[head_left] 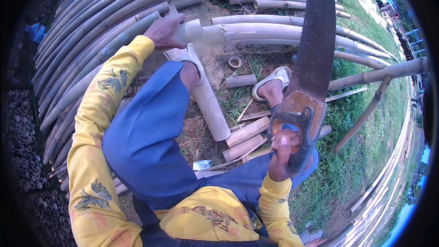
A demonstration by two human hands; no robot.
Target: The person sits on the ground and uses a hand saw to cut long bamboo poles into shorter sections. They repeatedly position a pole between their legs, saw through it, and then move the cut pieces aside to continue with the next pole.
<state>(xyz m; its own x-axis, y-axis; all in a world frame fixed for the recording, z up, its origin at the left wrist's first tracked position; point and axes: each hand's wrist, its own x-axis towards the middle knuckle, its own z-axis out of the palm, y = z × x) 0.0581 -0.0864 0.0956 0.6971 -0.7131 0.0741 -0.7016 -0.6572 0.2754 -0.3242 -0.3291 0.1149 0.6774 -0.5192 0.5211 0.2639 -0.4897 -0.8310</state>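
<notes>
My right hand is wrapped round the wooden handle of a handsaw, its wide, dark, toothed blade pointing up and away from me. On the far left, my left hand closes on a pale bamboo piece, whose round end faces right. That end is slightly blurred and lies close to the end of a long bamboo pole running off to the right; I cannot tell whether the two touch. The saw blade passes in front of this pole in the picture. A thick bamboo length slants beside my left foot.
Long bamboo poles are stacked at left, more at the back. Split bamboo pieces, a short bamboo section and a bamboo ring lie between my sandalled feet. A propped bamboo rail stands at right over grass.
</notes>
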